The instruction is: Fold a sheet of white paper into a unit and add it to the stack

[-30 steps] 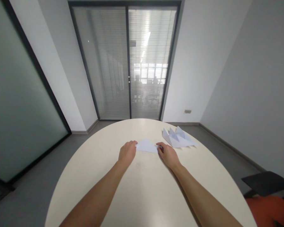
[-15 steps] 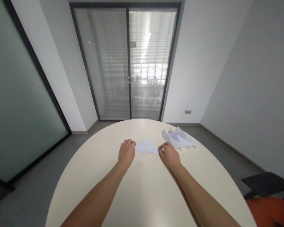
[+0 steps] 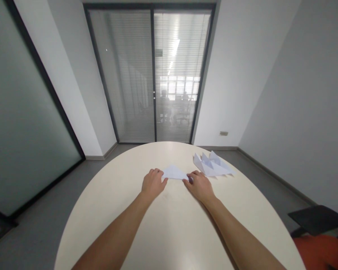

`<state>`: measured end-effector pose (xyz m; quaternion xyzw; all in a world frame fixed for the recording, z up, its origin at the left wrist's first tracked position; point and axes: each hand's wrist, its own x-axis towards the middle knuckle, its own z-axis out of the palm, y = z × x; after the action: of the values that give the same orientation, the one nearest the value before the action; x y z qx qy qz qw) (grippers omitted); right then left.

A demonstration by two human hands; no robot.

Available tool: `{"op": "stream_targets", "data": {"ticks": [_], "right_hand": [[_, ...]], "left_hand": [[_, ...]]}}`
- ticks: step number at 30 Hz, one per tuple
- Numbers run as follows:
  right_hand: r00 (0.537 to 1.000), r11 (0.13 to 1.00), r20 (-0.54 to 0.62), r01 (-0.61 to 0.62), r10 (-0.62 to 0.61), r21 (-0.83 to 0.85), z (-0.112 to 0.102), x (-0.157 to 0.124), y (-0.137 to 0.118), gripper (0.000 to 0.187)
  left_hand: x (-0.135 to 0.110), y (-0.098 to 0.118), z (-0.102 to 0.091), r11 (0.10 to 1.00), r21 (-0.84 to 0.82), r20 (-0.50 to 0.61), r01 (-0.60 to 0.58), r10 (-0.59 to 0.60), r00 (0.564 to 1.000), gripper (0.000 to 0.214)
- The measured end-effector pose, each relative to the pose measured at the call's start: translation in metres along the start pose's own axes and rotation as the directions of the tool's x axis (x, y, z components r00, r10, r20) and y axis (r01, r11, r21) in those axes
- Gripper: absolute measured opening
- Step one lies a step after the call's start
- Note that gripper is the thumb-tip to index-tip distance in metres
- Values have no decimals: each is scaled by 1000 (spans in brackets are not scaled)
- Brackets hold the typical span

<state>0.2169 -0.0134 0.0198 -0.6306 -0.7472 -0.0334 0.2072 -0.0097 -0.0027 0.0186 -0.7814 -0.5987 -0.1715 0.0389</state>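
A folded sheet of white paper (image 3: 174, 173), roughly triangular with its point away from me, lies on the table between my hands. My left hand (image 3: 154, 181) grips its left corner, the thumb along the near edge and the fingers curled above. At the opposite corner, my right hand (image 3: 198, 183) pinches the paper between thumb and fingers. Beyond my right hand rest several folded white paper pieces (image 3: 215, 167), with pointed flaps standing up. The fingertips partly cover both corners of the held sheet.
The round cream table (image 3: 169, 232) fills the lower middle. A chair with a black back (image 3: 317, 219) and an orange seat (image 3: 322, 251) stands at the lower right. Behind the table are a glass door with blinds (image 3: 124, 93) and white walls.
Both thumbs have moved onto the near edge of the paper, which now looks straighter and slightly farther from me. The folded pieces on the right have stayed put.
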Motion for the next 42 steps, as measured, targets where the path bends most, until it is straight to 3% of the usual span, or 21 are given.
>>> {"op": "stream_targets", "data": {"ticks": [23, 32, 42], "right_hand": [[999, 1000, 28, 20, -19, -14, -7, 1, -2, 40], [999, 996, 38, 39, -36, -86, -6, 1, -3, 28], [999, 999, 1, -54, 54, 0, -5, 2, -1, 28]], "left_hand": [[5, -2, 0, 999, 41, 25, 15, -16, 1000, 31], [5, -4, 2, 1000, 27, 38, 12, -13, 999, 34], [6, -6, 2, 995, 11, 0, 98, -98, 995, 32]]}}
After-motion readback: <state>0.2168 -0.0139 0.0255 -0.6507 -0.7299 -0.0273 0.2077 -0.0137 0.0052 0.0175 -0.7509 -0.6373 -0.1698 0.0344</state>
